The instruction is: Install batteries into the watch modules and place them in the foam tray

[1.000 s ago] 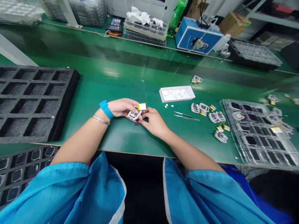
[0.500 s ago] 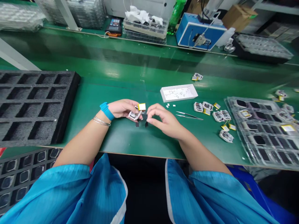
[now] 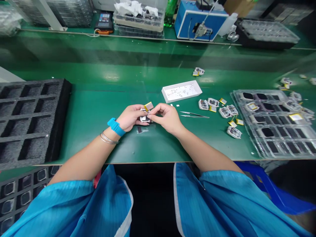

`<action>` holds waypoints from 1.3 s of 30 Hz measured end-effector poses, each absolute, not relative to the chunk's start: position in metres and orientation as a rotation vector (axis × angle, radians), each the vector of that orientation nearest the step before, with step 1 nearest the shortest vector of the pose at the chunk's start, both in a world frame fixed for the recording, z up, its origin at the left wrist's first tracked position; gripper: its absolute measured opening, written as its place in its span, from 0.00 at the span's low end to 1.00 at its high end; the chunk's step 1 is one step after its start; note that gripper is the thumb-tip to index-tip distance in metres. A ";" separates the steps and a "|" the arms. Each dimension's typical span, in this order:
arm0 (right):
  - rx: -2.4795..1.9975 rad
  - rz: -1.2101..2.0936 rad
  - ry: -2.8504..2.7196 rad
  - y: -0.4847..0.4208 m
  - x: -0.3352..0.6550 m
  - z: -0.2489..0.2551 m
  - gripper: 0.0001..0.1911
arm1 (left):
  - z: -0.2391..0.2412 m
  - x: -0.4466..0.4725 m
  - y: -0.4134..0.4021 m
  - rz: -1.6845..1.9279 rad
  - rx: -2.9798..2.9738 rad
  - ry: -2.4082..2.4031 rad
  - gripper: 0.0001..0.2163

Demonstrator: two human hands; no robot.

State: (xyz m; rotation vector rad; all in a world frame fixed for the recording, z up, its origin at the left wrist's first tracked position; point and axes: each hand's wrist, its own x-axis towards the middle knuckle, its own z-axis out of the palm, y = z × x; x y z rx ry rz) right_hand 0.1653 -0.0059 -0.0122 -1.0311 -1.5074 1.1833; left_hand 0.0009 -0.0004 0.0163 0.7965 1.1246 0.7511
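dark strip (image 3: 139, 129) on film, nearest, on bench (image 3: 158, 149) | white casing (image 3: 145, 119) pinched in left hand (image 3: 130, 118) | casing's edge met by right hand (image 3: 169, 118), its grip cannot be told | yellow-edged pack (image 3: 148, 106) tilted just beyond | judged: fine fingertip work underway; steady casing, light precision called for next

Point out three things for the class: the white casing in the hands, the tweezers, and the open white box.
White casing (image 3: 145, 119): head view, on its exposed face.
Tweezers (image 3: 200, 116): head view, toward their joined end.
White box (image 3: 184, 96): head view, on its near wall.
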 end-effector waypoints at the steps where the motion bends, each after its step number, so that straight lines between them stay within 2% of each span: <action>1: -1.025 1.197 -1.498 -0.006 0.165 -0.012 0.11 | 0.016 0.001 0.000 0.748 0.802 1.127 0.02; 5: -0.990 1.224 -1.514 -0.006 0.166 -0.012 0.14 | 0.015 0.000 0.000 0.738 0.825 1.131 0.02; 25: -1.013 0.956 -1.677 -0.013 0.163 -0.012 0.09 | 0.016 0.000 0.000 0.750 0.839 1.128 0.01; 32: -1.112 0.796 -1.776 -0.019 0.161 -0.009 0.07 | 0.014 0.000 -0.001 0.777 0.828 1.115 0.02; 38: -1.139 0.428 -1.916 -0.020 0.161 -0.006 0.04 | 0.014 -0.002 -0.001 0.806 0.799 1.084 0.05; 39: -1.161 0.398 -1.889 -0.018 0.163 -0.006 0.07 | 0.014 -0.002 -0.001 0.803 0.798 1.081 0.05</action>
